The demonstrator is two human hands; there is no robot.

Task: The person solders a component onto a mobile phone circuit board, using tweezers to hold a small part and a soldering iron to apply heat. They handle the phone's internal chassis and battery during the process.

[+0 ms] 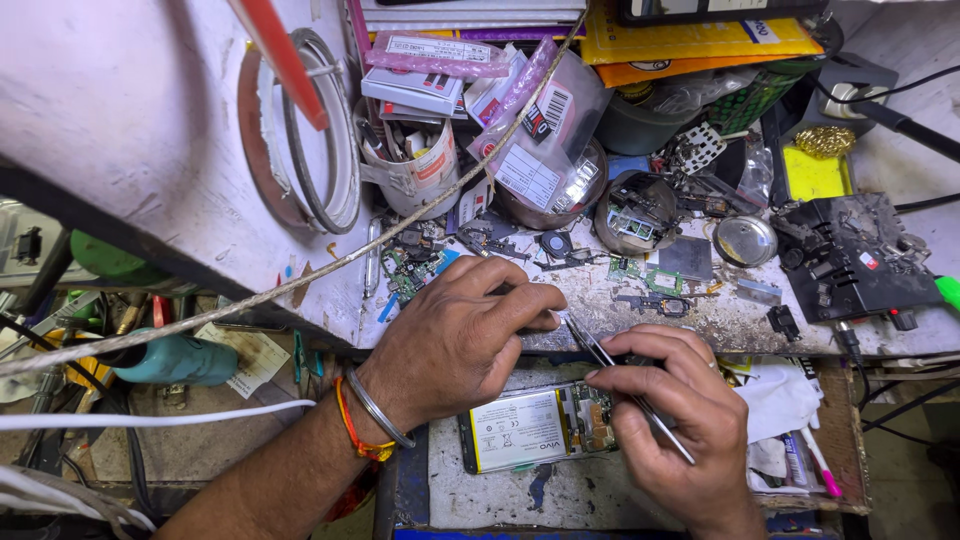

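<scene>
Opened phone on a cluttered repair bench, both my hands over it.

From my remote seat, largest first: the scarred worktable [150,120] carries a tape roll [320,130], a black heating plate [850,255] and loose circuit scraps. The opened phone [530,430] lies on the lower shelf, battery up. My left hand [455,335] is curled, fingers together above it; my right hand [680,420] is pinched on thin tweezers [620,375]. I judge a steady, shallow tip angle serves best.

2 hands: left hand [455,340], right hand [680,420]; 1 opened phone [530,430]; 1 tweezers [620,375]; 1 teal bottle [175,360]; 1 round metal tin [745,240]; 2 wrist bangles [365,415]
</scene>
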